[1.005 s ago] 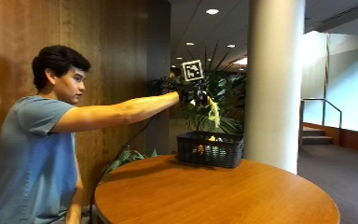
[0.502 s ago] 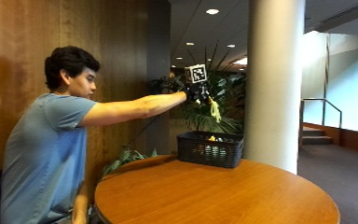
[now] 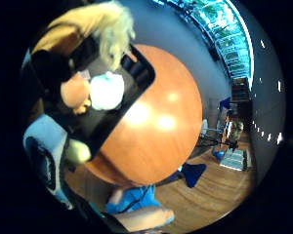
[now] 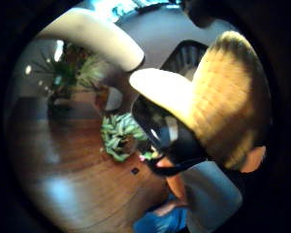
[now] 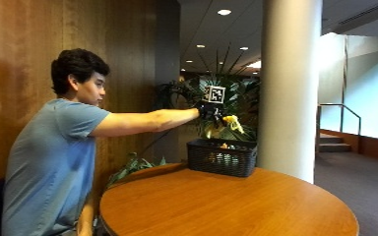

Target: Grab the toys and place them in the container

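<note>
Round wooden tabletop [image 5: 241, 206] carries a black mesh basket [image 5: 220, 157] at its far edge, beside a white column [image 5: 291, 88]. Directly above the basket, the gloved right hand [image 5: 210, 111] grips a yellow fuzzy toy [image 5: 232, 123] — other toys, perhaps plush, lie inside [image 3: 106, 90]. No readable writing shows.

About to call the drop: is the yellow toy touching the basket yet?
Apart. The outside view shows the yellow toy hanging from the gloved hand, with plant leaves visible in the gap between it and the basket rim below.
</note>
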Available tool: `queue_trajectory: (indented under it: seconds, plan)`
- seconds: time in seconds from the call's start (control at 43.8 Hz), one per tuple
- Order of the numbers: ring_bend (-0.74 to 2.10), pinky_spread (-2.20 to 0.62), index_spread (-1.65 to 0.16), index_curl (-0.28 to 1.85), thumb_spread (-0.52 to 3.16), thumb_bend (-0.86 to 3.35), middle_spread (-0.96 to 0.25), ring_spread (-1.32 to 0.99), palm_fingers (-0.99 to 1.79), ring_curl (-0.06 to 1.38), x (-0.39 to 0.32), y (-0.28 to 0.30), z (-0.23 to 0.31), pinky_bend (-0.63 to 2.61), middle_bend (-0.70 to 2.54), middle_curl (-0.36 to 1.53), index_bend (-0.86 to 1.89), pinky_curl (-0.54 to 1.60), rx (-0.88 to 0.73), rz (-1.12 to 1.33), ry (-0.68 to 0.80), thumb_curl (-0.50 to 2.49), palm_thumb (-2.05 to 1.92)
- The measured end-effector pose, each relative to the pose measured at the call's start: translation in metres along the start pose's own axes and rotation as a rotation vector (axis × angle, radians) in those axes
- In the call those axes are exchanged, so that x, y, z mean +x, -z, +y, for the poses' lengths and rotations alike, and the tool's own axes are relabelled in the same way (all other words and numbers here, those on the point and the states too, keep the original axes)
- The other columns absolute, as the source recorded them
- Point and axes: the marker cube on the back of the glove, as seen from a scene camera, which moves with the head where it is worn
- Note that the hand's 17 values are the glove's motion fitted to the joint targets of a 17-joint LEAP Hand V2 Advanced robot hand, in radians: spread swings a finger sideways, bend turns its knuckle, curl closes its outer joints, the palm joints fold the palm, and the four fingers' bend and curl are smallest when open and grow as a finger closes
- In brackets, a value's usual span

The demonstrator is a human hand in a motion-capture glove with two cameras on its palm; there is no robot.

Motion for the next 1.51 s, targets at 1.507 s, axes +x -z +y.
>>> queue_trajectory:
  seconds: [1.507]
  plan:
    - [0.78,0.0,-0.33,0.24,1.18,-0.02,0.03,0.1,-0.08,0.35,0.108,0.051,0.048,1.54,0.17,0.32,0.14,0.36,0.151,0.195,0.029,0.34,0.05]
